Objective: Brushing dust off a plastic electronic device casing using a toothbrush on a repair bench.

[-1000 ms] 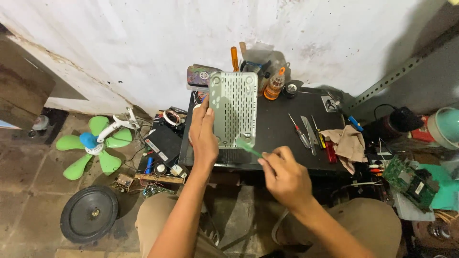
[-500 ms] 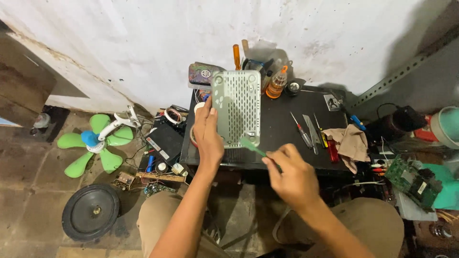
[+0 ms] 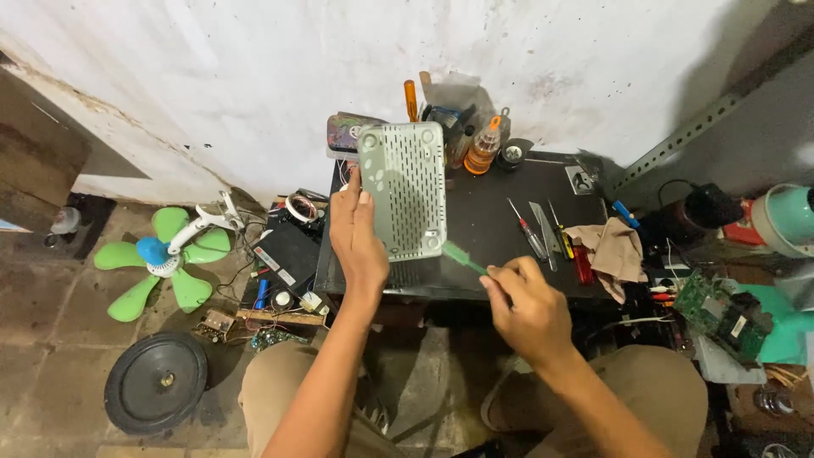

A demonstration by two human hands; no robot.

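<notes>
Your left hand (image 3: 356, 242) holds the pale green box (image 3: 404, 191) by its left edge, fingers closed around it. The box stands tipped up on the black bench (image 3: 492, 216), with its bottom side and rows of small slots facing you. Your right hand (image 3: 526, 309) has its fingers closed around a green-handled screwdriver (image 3: 462, 256), and its tip points at the lower right corner of the box.

To do this well, I think you should keep the box very still with your left hand and press its lower edge on the bench. Put the tip straight into the screw, not slanted. Push in a little while you turn slowly, so the tip does not slip out.

More screwdrivers (image 3: 543, 233) and a tan cloth (image 3: 615, 250) lie to the right, near enough to grab.
</notes>
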